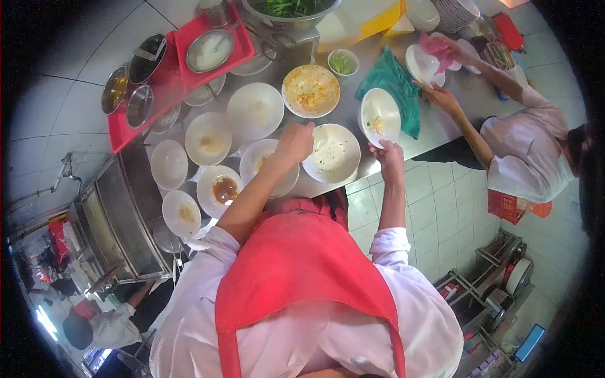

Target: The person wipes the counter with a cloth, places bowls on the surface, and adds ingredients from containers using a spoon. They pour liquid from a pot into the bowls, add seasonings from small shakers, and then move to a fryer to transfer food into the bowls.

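Note:
My right hand (389, 157) grips the lower rim of a small white bowl (373, 101), which is tilted and has pale yellow chopped bits inside. My left hand (297, 146) is closed in a pinch at the left edge of a larger white bowl (333, 160) with scattered specks in it. What the fingers hold, if anything, is hidden. Just beyond stands a bowl of orange and pale food (311, 91). Partly under my left forearm is another white bowl (287, 184) with light brown powder.
Several seasoned white bowls (209, 139) cover the left counter beside a red tray (183, 53). A green cloth (392, 82) lies to the right. There, a co-worker (526, 138) wipes white dishes with a pink cloth (441, 50). A metal basin of greens (287, 7) stands at the back.

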Tool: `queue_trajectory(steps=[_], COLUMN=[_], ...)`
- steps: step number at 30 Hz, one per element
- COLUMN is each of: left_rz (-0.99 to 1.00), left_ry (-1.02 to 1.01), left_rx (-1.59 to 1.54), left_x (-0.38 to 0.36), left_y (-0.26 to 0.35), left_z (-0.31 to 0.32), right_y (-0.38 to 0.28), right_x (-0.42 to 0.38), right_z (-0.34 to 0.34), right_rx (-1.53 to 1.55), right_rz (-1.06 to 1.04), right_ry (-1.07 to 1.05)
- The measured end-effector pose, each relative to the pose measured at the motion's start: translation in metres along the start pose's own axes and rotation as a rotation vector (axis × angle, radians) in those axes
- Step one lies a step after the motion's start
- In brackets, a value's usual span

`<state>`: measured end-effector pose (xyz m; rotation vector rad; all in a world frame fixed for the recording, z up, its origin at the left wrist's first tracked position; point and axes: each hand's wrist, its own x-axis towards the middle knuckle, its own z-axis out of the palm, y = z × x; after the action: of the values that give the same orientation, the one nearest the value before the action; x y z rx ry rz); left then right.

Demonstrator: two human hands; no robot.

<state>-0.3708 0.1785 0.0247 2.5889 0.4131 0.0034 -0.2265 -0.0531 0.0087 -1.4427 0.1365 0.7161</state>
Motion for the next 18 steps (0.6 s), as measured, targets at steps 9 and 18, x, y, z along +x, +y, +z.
queue_trajectory(steps=[9, 18], left_rz=[-0.082, -0.09], left_ry=[-0.097, -0.216], left_rx=[-0.115, -0.091], left_x=[0.002, 0.0], left_y=[-0.005, -0.003], left_z=[0.007, -0.01], right_y=[-0.012, 0.008], right_x=[-0.06, -0.083], right_z=[0.015, 0.007], right_rx=[-0.25, -0.201], right_rz=[-0.042, -0.049], right_ry=[-0.148, -0.053])
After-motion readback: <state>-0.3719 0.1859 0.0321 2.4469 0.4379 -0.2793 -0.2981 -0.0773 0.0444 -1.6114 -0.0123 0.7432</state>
